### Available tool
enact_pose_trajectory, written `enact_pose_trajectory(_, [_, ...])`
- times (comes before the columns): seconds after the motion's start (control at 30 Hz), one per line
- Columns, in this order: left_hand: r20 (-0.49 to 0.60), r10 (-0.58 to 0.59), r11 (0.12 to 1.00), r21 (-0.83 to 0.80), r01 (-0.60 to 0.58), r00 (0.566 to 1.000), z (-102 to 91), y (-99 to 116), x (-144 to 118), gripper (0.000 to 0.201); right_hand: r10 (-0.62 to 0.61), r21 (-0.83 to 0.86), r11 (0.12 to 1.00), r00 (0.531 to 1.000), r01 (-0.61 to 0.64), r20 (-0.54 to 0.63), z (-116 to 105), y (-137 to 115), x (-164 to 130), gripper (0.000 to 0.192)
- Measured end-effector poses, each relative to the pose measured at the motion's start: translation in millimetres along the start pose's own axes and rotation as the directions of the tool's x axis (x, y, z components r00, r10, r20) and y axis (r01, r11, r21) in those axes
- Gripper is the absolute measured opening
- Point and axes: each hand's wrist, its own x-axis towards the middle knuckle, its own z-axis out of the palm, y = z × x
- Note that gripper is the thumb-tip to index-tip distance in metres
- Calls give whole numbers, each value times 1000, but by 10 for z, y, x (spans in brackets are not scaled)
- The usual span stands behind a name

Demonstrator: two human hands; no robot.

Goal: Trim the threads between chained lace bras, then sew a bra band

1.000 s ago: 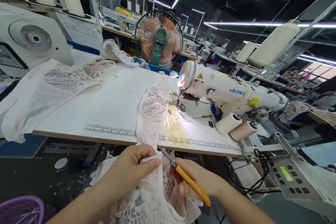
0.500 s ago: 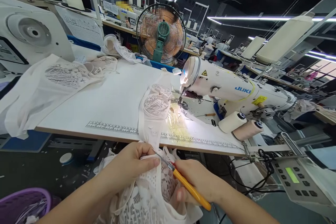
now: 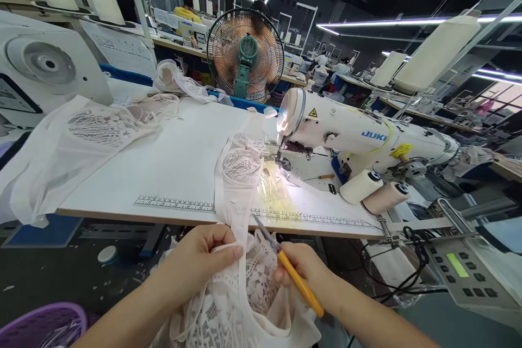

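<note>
My left hand pinches the edge of a white lace garment that lies in my lap and runs up over the table edge to the sewing machine's needle. My right hand holds orange-handled thread snips, their metal tips pointing up-left close to the strip of fabric hanging from the table. The white JUKI sewing machine stands on the table to the right, its lamp lighting the fabric under the needle.
More white lace pieces lie piled at the table's left. Two thread cones lie by the machine. A control panel sits lower right, a purple basket lower left, a fan behind. Other people work at far benches.
The snips have lifted slightly away from the fabric by my left thumb and tilted more upright. My left hand keeps its pinch on the lace.
</note>
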Motion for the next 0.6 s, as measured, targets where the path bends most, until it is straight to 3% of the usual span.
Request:
enact_pose_trajectory(0.13, [-92,77,994,91,-68,993,-53,7,-51,28,-149,156,974,981,167,-121,-114,-217,-47,38])
enact_pose_trajectory(0.23, [-138,119,989,109,-104,983,-80,24,-92,24,-215,114,968,972,225,-89,-74,-379,-88,44])
enact_pose_trajectory(0.47, [-355,135,990,79,-114,925,-91,126,-264,18,-15,-220,974,991,44,131,115,-408,-72,23])
enact_pose_trajectory(0.6, [-440,130,991,32,-128,889,-176,110,-383,12,-15,-198,978,978,58,210,3,-349,-100,22])
